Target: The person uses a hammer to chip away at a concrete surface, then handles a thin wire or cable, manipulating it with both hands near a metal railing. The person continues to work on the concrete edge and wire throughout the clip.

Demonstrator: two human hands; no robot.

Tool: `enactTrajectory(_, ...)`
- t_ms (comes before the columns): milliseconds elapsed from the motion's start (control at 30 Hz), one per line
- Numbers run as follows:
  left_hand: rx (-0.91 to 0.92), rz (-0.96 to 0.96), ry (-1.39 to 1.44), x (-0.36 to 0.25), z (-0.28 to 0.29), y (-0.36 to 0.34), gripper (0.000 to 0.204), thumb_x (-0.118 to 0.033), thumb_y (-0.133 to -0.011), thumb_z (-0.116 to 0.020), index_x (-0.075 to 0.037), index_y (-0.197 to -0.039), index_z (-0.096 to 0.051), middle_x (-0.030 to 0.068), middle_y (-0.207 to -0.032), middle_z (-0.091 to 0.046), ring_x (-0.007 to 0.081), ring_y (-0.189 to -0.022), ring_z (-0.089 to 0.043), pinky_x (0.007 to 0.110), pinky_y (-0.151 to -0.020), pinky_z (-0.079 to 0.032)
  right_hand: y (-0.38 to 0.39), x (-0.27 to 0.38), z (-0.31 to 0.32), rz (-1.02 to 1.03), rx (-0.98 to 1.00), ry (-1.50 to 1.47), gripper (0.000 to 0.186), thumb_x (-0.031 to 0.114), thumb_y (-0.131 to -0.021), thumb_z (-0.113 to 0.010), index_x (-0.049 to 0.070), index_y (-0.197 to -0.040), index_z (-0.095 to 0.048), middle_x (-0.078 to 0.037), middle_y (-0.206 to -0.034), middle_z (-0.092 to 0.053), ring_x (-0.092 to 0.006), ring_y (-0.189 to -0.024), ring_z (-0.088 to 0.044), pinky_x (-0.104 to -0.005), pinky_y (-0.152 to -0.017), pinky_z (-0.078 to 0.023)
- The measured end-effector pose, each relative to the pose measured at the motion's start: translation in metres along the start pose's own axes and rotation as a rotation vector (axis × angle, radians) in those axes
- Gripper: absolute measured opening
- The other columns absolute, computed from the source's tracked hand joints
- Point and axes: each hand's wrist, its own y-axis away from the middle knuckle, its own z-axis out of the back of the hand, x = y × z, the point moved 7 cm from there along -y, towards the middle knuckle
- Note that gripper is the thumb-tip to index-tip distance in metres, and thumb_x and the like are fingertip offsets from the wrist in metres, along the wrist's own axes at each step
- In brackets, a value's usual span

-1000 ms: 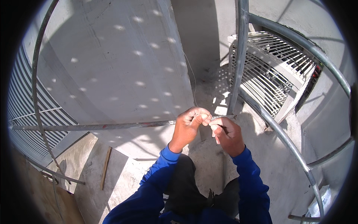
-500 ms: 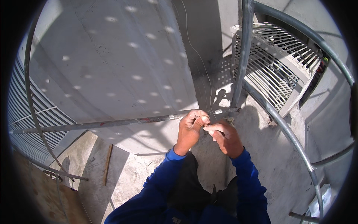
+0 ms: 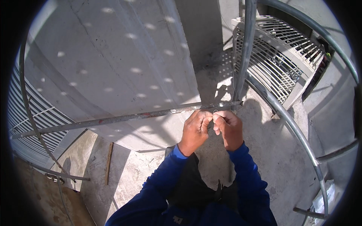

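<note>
My left hand (image 3: 195, 131) and my right hand (image 3: 230, 130) meet at the fingertips, just in front of a paint-spotted metal pipe (image 3: 147, 115). Each hand pinches a thin wire (image 3: 215, 111), which bends into a small loop between the fingers. Its exact ends are hidden by my fingertips. A pale strand rises beside the upright metal post (image 3: 245, 52); whether it is the same wire I cannot tell. The pipe crosses from the left and ends near the foot of that post.
A large grey wall panel (image 3: 124, 56) stands beyond the pipe. White slatted grilles (image 3: 273, 64) are at the upper right and far left. Curved metal rails (image 3: 294, 128) arc around the right side. A wooden strip (image 3: 109, 164) lies on the concrete floor, and a plastic bag (image 3: 327, 197) at lower right.
My fingertips have come closer together, and the wire now shows as a small loop between them. The long strand has swung right, toward the post.
</note>
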Motion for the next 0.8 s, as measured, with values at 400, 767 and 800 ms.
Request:
enactTrajectory(400, 0.260, 0.196, 0.368, 0.014, -0.007, -0.001, 0.008, -0.003, -0.089, -0.061, -0.001, -0.096, -0.064, 0.0099, -0.088, -0.066, 0.0196, -0.076, -0.064, 0.031, -0.067, -0.052, 0.007, 0.031, 0.008, 0.024, 0.315, 0.476, 0.020, 0.018, -0.089, -0.058, 0.001, -0.079, -0.064, 0.000, -0.066, -0.056, -0.0051, -0.059, -0.049, -0.0240, -0.052, -0.039)
enactTrajectory(767, 0.322, 0.328, 0.472, 0.013, -0.009, 0.005, 0.014, -0.008, -0.092, -0.062, 0.001, -0.102, -0.065, 0.0079, -0.087, -0.068, 0.0150, -0.076, -0.064, 0.028, -0.069, -0.052, 0.011, 0.016, 0.006, -0.197, 0.298, 0.136, 0.014, 0.013, -0.088, -0.057, 0.003, -0.081, -0.062, 0.003, -0.061, -0.048, -0.0041, -0.053, -0.041, -0.0208, -0.047, -0.031)
enactTrajectory(800, 0.326, 0.254, 0.400, 0.011, -0.008, 0.004, 0.012, -0.006, -0.091, -0.062, 0.001, -0.101, -0.065, 0.0083, -0.087, -0.068, 0.0172, -0.077, -0.065, 0.029, -0.070, -0.052, 0.010, 0.012, 0.008, -0.219, 0.293, 0.130, 0.014, 0.013, -0.088, -0.057, 0.002, -0.080, -0.062, 0.003, -0.061, -0.048, -0.0042, -0.053, -0.041, -0.0208, -0.047, -0.031)
